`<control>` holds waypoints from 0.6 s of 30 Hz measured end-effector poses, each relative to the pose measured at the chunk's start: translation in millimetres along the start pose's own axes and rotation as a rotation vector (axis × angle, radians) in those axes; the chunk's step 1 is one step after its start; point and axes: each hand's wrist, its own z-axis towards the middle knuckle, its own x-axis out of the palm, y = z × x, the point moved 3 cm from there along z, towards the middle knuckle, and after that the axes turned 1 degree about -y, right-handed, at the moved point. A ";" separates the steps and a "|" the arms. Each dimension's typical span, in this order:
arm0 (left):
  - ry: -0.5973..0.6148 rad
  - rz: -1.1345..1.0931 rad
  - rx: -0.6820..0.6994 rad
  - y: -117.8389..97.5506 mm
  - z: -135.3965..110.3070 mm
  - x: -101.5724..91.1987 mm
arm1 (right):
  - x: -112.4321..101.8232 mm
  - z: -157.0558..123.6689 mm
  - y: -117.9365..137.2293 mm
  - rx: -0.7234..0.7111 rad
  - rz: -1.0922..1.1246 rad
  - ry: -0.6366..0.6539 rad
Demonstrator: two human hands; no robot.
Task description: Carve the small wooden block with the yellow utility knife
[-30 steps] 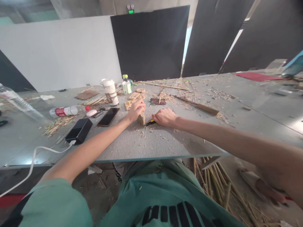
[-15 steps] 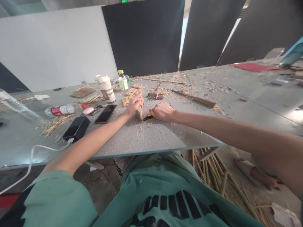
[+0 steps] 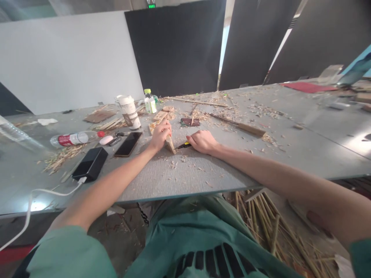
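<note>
My left hand (image 3: 159, 134) is closed around the top of a small pale wooden block (image 3: 170, 145) that stands tilted on the grey table (image 3: 185, 173). My right hand (image 3: 202, 141) rests on the table just right of it, fingers wrapped round a small knife with a yellow and black handle (image 3: 183, 145). The knife tip points at the block's lower edge. Wood shavings (image 3: 176, 161) lie scattered around both hands.
Left of the hands lie a black phone (image 3: 128, 143), a power bank with white cable (image 3: 90, 168), a fallen plastic bottle (image 3: 75, 138), a paper cup (image 3: 129, 111) and a small green-capped bottle (image 3: 149, 102). A long wooden-handled tool (image 3: 242, 126) lies to the right. Bamboo sticks (image 3: 266, 224) cover the floor.
The block has tipped from upright to leaning right under my left hand. My right hand has drawn slightly away, so more of the knife shows. The camera has shifted a little.
</note>
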 end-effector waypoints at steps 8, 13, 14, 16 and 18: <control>-0.180 -0.310 -0.178 13.4 -2.4 -1.7 | -10.3 -4.9 -7.7 -0.011 0.194 -0.113; -0.269 -0.533 -0.338 28.3 -1.4 -5.9 | -11.6 -6.8 -18.8 0.000 0.267 -0.170; -0.279 -0.557 -0.360 30.7 -1.1 -6.9 | -11.1 -6.4 -20.9 -0.003 0.275 -0.174; -0.297 -0.586 -0.395 34.5 -0.7 -8.1 | -9.6 -5.0 -23.3 -0.031 0.288 -0.167; -0.313 -0.594 -0.419 36.7 -0.6 -8.1 | -7.6 -3.8 -22.8 -0.077 0.299 -0.141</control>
